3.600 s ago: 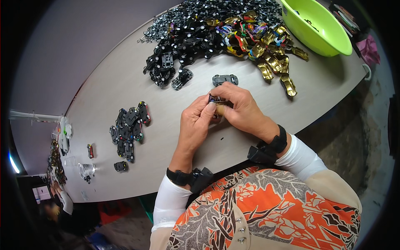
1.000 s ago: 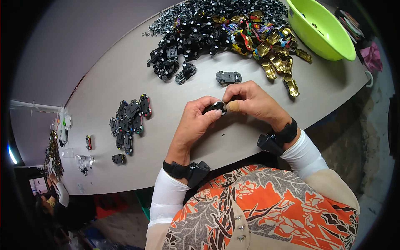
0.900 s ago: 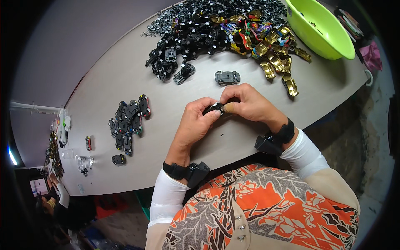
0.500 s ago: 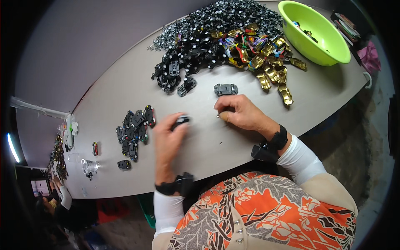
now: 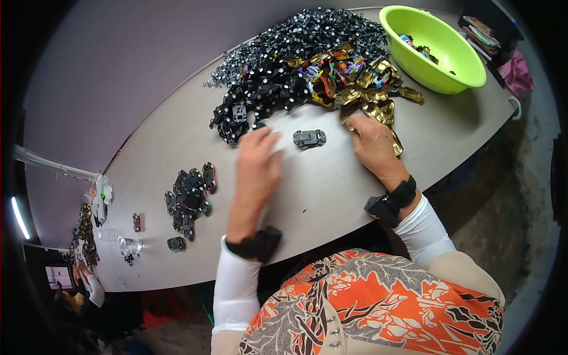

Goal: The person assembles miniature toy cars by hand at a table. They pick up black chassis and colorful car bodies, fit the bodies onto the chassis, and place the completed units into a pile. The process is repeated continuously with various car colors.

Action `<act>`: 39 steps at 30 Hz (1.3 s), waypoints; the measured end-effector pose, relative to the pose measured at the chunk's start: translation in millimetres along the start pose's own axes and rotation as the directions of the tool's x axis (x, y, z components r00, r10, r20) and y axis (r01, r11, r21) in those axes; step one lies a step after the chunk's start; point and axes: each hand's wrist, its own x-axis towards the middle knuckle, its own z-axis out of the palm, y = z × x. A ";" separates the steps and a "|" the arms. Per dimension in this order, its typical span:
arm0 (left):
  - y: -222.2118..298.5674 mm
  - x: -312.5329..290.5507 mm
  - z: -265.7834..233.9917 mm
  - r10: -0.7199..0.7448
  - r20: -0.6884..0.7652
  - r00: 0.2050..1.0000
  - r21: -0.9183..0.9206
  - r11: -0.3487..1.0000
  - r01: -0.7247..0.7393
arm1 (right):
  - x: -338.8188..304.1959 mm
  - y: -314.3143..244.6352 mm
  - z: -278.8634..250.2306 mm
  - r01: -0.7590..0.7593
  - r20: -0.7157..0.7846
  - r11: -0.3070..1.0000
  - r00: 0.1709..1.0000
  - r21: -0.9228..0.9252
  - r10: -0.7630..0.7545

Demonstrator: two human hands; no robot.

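My left hand [image 5: 258, 163] is over the table just in front of the heap of black toy car chassis [image 5: 272, 83]. Its fingertips are beside a dark piece at the heap's near edge; they are blurred, and what they hold, if anything, is hidden. On the right, the curled fingers of my right hand [image 5: 376, 145] close on a gold toy car body [image 5: 347, 120] at the near edge of the gold shells [image 5: 378, 111]. Between my hands a single grey-black chassis [image 5: 309, 138] lies flat on the table.
Small silver-and-black parts [image 5: 307, 32] are heaped at the back. A lime-green basin [image 5: 467, 59] holds some pieces at far right. Dark toy cars [image 5: 188, 198] cluster at left, near a clear plastic cup [image 5: 129, 245]. Another person's hand [image 5: 83, 269] works at the far left.
Both hands have moved away from the table's middle, the left forward to the chassis heap and the right across to the gold shells. The black piece seen in my left hand no longer shows.
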 end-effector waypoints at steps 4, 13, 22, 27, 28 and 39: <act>18.5 27.1 45.2 0.119 0.155 0.981 0.054 0.990 -0.129 | 0.0 -5.0 2.6 -0.351 0.320 0.678 0.931 0.646 0.176; 2.3 -12.1 27.1 -0.376 0.473 0.797 -0.805 0.184 0.564 | 2.8 -4.4 8.2 -0.737 0.741 -0.252 0.665 0.628 -0.096; 6.8 -21.4 15.1 -0.402 0.526 0.749 -0.843 -0.130 0.522 | -2.8 -45.3 26.7 -0.629 0.609 0.340 0.773 0.699 0.179; 0.9 -21.2 22.5 -0.361 0.485 0.797 -0.872 -0.129 0.472 | -3.2 -79.0 24.7 0.102 0.145 0.822 0.965 0.560 -0.219; -0.5 -22.4 22.8 -0.352 0.515 0.782 -0.857 -0.187 0.480 | -2.6 -79.0 26.4 0.094 0.151 0.831 0.966 0.549 -0.208; -5.4 -22.3 14.3 -0.246 0.567 0.787 -0.819 -0.277 0.503 | 8.6 -62.6 21.5 -0.567 0.562 0.109 0.823 0.816 0.080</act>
